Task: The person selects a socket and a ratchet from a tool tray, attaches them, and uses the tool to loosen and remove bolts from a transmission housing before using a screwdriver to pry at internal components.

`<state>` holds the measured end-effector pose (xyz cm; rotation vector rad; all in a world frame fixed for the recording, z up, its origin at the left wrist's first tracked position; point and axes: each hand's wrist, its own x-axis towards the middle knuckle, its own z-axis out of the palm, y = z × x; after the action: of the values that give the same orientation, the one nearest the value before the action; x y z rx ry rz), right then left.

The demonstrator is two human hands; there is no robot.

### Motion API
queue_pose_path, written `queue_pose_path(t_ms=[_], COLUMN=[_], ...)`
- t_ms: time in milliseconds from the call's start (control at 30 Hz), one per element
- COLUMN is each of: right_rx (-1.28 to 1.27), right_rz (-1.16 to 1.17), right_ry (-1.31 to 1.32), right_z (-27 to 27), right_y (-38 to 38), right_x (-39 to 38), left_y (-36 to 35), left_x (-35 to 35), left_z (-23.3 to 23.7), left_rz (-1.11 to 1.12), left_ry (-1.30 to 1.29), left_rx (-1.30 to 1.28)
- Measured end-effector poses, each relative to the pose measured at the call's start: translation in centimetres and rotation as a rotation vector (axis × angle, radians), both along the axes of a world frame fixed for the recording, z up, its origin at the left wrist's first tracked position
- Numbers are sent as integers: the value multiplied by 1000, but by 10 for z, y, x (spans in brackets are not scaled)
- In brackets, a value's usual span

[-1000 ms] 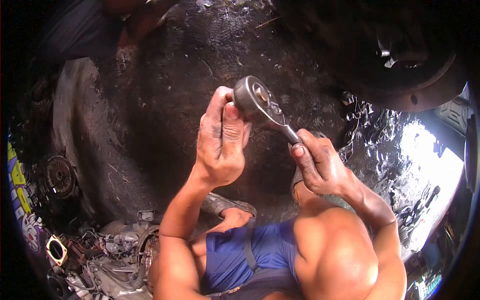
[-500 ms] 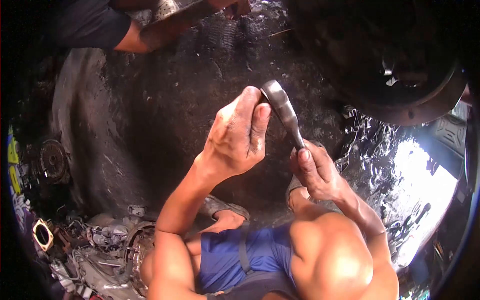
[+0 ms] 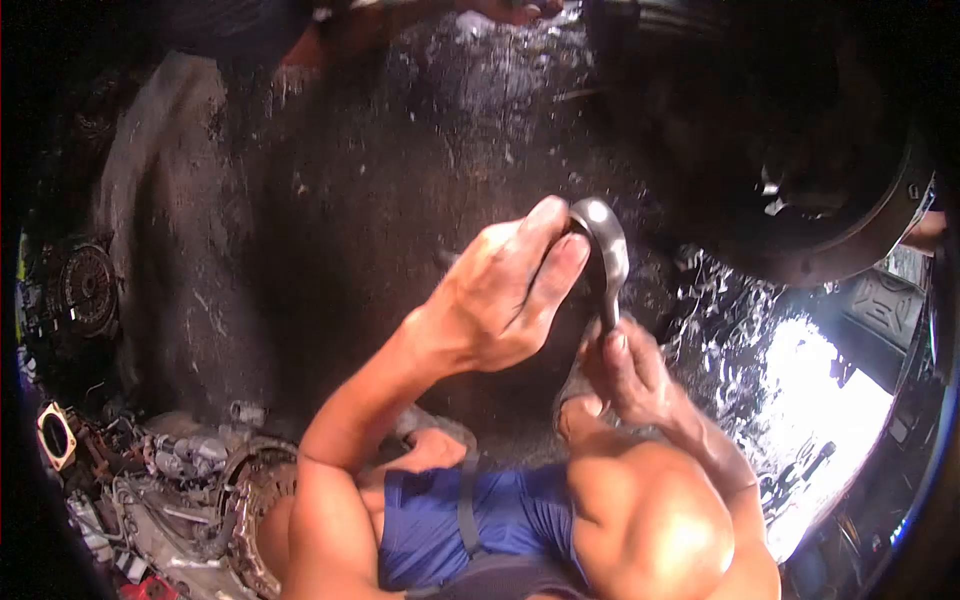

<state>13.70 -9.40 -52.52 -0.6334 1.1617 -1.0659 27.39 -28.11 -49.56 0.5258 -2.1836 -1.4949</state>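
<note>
A metal ratchet wrench is held up in front of my body, its round head at the top. My right hand is closed round the lower handle, thumb along it. The fingers of my left hand are pinched together against the left side of the ratchet's head. Whether a socket sits between those fingers is hidden. Below both hands lies the dark, oily floor.
Engine or gearbox parts are piled at lower left, beside a flat gasket. A clutch-like disc lies farther left. A large round dark part hangs at upper right. Another person's arm reaches in at the top.
Both hands and the ratchet wrench have shifted in view, the head moving right and down and the wrench turning more upright. The other person's arm now sits higher in the picture.
</note>
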Motion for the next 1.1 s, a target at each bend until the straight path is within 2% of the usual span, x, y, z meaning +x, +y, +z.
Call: queue_pose_path(t_ms=[33, 67, 100, 133, 167, 200, 267, 300, 333, 433, 467, 567, 600, 700, 833, 900, 1033, 1100], right_rx=[70, 199, 200, 201, 181, 164, 244, 296, 257, 267, 252, 300, 275, 248, 191, 221, 287, 314], right_rz=[-66, 25, 24, 20, 20, 45, -7, -42, 22, 3, 4, -33, -26, -8, -22, -45, -52, -47], right_ry=[-236, -442, -617, -798, -975, -1013, -1067, -1095, -1232, -1275, -1259, -1186, -1186, -1065, -1027, -1078, -1249, -1365], right_z=[6, 3, 2, 1, -1, -4, 0, 2, -1, -8, -11, -11, -17, -18, -27, -25, -23, -21], right_y=[-1, 2, 3, 3, 0, 1, -1, 1, -2, -5, -5, -5, -2, -5, -8, -11, -9, -11], right_x=[4, -4, -6, -6, -7, -10, -11, -9, -6, 5, 5, 8, 11, 11, 15, 17, 15, 13], left_y=[-2, -11, -18, -27, -37, -33, -25, -23, -21, -11, -3, 6, 7, 15, 8, 4, 4, -5], left_x=[-1, 1, 7, 8, 14, 6, -3, -5, -6, -9, -15, -17, -20, -23, -20, -16, -15, -4], left_z=[-1, 3, 6, 5, -3, 3, 12, 9, 6, -1, -9, -16, -24, -23, -22, -24, -14, -14], left_rz=[18, 38, 55, 91, 41, 122, 147, 94, 40, 119, 182, 219, 204, 276, 231, 218, 309, 304], left_ry=[2, 33, 54, 103, 179, 108, -13, -50, -87, -132, 3, -48, 44, 53, -46, -72, 37, -52], left_rx=[180, 438, 714, 691, 783, 642, 509, 497, 484, 745, 782, 733, 663, 533, 623, 643, 954, 1004])
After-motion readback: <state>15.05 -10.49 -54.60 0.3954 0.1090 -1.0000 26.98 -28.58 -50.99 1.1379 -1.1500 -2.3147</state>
